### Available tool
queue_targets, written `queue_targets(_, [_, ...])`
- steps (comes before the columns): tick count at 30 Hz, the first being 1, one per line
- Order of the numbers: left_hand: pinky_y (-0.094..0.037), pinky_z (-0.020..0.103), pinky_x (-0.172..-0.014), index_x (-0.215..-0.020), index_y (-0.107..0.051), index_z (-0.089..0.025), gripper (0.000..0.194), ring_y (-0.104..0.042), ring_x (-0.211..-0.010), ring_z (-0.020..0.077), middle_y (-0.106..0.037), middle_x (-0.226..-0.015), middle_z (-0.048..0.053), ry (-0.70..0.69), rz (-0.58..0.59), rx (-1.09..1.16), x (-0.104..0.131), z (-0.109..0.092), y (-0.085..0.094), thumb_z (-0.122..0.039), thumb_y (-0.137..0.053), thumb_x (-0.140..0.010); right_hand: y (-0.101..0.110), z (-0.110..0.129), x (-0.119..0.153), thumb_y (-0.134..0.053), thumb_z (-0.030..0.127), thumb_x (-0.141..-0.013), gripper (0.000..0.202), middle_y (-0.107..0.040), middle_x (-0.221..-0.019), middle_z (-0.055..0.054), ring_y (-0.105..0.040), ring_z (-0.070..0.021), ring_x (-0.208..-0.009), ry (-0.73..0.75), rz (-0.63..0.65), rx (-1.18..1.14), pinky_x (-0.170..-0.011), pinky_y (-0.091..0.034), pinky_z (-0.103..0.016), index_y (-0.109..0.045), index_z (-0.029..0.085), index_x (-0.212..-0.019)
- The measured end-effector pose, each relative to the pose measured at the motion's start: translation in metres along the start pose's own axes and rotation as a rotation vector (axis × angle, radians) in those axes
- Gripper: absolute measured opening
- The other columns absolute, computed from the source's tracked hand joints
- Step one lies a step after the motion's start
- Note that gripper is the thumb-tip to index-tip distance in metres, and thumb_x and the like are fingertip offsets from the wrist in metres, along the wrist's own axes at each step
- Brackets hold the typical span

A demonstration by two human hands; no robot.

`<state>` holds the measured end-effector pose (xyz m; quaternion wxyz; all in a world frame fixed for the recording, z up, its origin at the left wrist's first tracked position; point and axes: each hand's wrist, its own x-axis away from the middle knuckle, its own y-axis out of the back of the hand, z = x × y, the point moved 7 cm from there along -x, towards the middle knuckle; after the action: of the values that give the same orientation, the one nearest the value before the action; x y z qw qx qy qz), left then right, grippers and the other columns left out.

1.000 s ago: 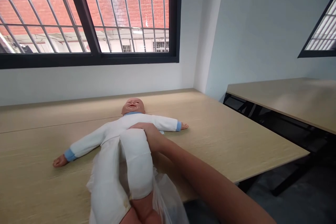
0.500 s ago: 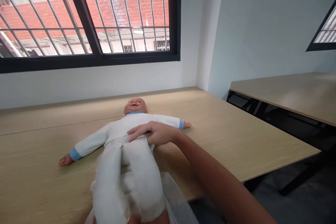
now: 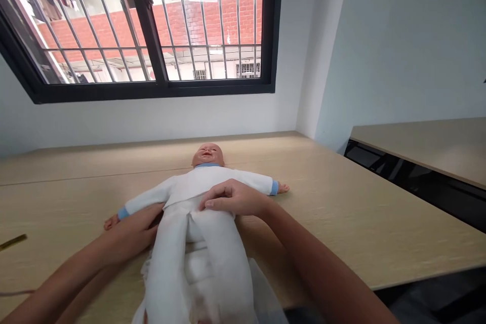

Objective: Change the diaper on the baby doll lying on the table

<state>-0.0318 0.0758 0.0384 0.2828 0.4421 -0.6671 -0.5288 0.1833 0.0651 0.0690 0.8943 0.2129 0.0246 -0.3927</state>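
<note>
A baby doll (image 3: 208, 156) lies on its back on the wooden table (image 3: 326, 197), head toward the window, arms spread. It wears a white top (image 3: 201, 179) with blue collar and cuffs, and white trousers (image 3: 222, 243). My right hand (image 3: 233, 197) rests at the doll's waist, with thumb and fingers drawn together at the waistband. My left hand (image 3: 142, 228) is against the doll's hip on the other side, its fingertips hidden by the clothing. Sheer white material (image 3: 261, 288) spreads from under the legs at the near edge.
A barred window (image 3: 212, 86) in a dark frame is set in the wall behind the table. A second table (image 3: 425, 147) stands at the right, beyond a gap. A thin yellowish strip (image 3: 13, 241) lies at the far left.
My left hand has come into clear view beside the doll's left-hand hip in the picture. My right hand's fingers have curled in at the waist. The view has shifted left.
</note>
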Motion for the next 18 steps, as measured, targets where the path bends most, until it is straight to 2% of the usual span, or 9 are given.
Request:
queue_targets(2, [-0.048,0.031,-0.092,-0.123,-0.06,-0.023,0.042,-0.061,-0.11,0.026,-0.065,-0.126,0.005,-0.021,0.044,0.062,-0.01,-0.002,-0.004,-0.045,-0.04,-0.093,-0.002,-0.004,-0.002,-0.063,0.037,-0.086,0.025,-0.072,-0.105,-0.003,-0.063,-0.0187,-0.104,-0.026,-0.008,0.012,-0.089,-0.047,-0.027,-0.074,0.018,-0.098])
queue_targets(4, [-0.045,0.03,-0.092,-0.115,-0.06,-0.019,0.038,-0.059,-0.109,0.0259,-0.065,-0.124,0.007,-0.034,0.049,0.076,-0.02,0.0,-0.006,-0.041,-0.042,-0.091,-0.003,-0.008,-0.004,-0.063,0.035,-0.086,0.023,-0.072,-0.103,-0.003,-0.063,-0.0181,-0.101,-0.036,-0.019,0.013,-0.085,-0.047,-0.027,-0.074,0.017,-0.096])
queue_targets(9, [-0.041,0.029,-0.071,-0.079,-0.059,-0.017,0.015,-0.061,-0.084,0.0246,-0.069,-0.091,0.007,0.113,0.037,-0.036,-0.045,0.024,-0.005,-0.026,-0.048,-0.074,-0.003,-0.01,-0.006,-0.063,0.031,-0.086,0.021,-0.072,-0.098,-0.004,-0.063,-0.0181,-0.097,-0.003,-0.038,-0.005,-0.082,-0.048,-0.027,-0.074,0.016,-0.094])
queue_targets(13, [-0.034,0.027,-0.061,-0.071,-0.056,-0.018,0.012,-0.06,-0.075,0.0212,-0.067,-0.08,0.003,0.183,0.073,-0.103,-0.052,0.034,-0.005,-0.02,-0.046,-0.066,-0.001,-0.012,-0.006,-0.062,0.029,-0.086,0.02,-0.073,-0.096,-0.005,-0.063,-0.0183,-0.095,0.007,-0.067,-0.021,-0.08,-0.048,-0.027,-0.075,0.015,-0.093])
queue_targets(18, [-0.033,0.024,-0.058,-0.075,-0.057,-0.018,0.015,-0.058,-0.072,0.0181,-0.065,-0.077,0.0,0.162,0.068,-0.097,-0.045,0.043,-0.006,-0.027,-0.046,-0.071,-0.002,-0.013,-0.007,-0.063,0.03,-0.085,0.019,-0.073,-0.096,-0.003,-0.064,-0.0166,-0.096,-0.003,-0.058,-0.032,-0.082,-0.049,-0.026,-0.074,0.016,-0.091])
